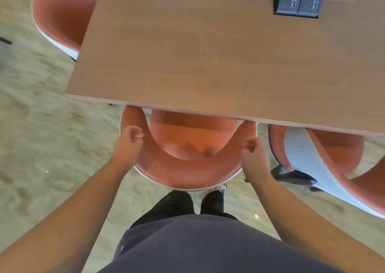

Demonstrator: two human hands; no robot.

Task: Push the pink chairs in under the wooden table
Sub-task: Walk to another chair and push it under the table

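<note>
Beige carpet (41, 126) runs under the wooden table (208, 54), whose near edge already covers the front of the middle pink chair (187, 168). Its curved backrest lies crosswise before the person, left hand (130, 142) and right hand (255, 154) each curled at an end, apparently gripping it. Any further push goes straight ahead, tableward.

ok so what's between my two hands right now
In the head view, the pink chair's seat and the middle of its curved backrest lie between the left hand and right hand.
</note>
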